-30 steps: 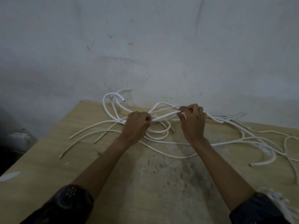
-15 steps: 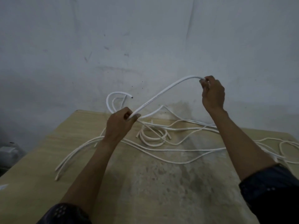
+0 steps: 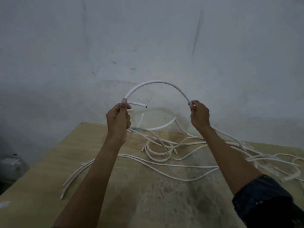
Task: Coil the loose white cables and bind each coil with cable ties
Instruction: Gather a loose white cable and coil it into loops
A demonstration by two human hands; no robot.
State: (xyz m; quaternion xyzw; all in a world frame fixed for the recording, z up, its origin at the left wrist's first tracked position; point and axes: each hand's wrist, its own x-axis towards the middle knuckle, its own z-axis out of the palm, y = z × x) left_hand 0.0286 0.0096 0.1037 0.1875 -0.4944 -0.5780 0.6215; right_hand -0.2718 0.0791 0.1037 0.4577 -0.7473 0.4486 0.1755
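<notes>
I saw left hand (image 3: 118,118) and right hand (image 3: 199,115) both clamped on one cable (image 3: 158,83), arched in air over the table's (image 3: 49,186) far edge, tail dropping into the pile (image 3: 158,153); judged light, springy-stiff, smooth, so I'd pinch near the free end.

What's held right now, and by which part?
One white cable, arched in the air. The left hand grips one foot of the arch, the right hand pinches the other. Whether either hold is near an end cannot be told.
</notes>
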